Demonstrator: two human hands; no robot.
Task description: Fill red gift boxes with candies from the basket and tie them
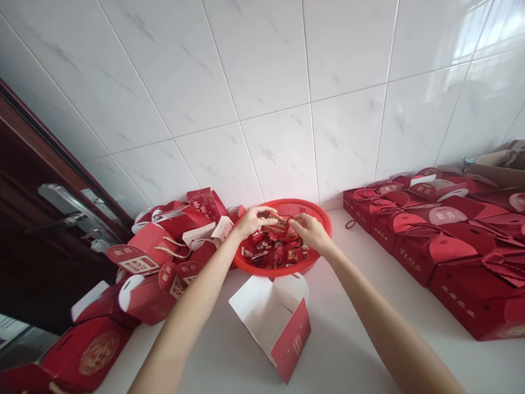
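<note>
A red plastic basket (324, 219) with wrapped candies (283, 254) inside stands against the wall. Over it, my left hand (255, 220) and my right hand (308, 231) hold a wrapped piece (275, 223) between them, each with closed fingers at one end of it. The wrapper is partly hidden by the fingers. In front of the basket is an open box (291, 339), red outside and white inside, its flaps up and no contents visible in it.
Several red gift boxes (153, 241) lie jumbled on the left, beside a dark door with a handle (76, 210). Closed red boxes with cords (414, 241) stand in rows on the right. A cardboard box (492, 172) is at the far right, and a tiled wall (279, 148) rises behind.
</note>
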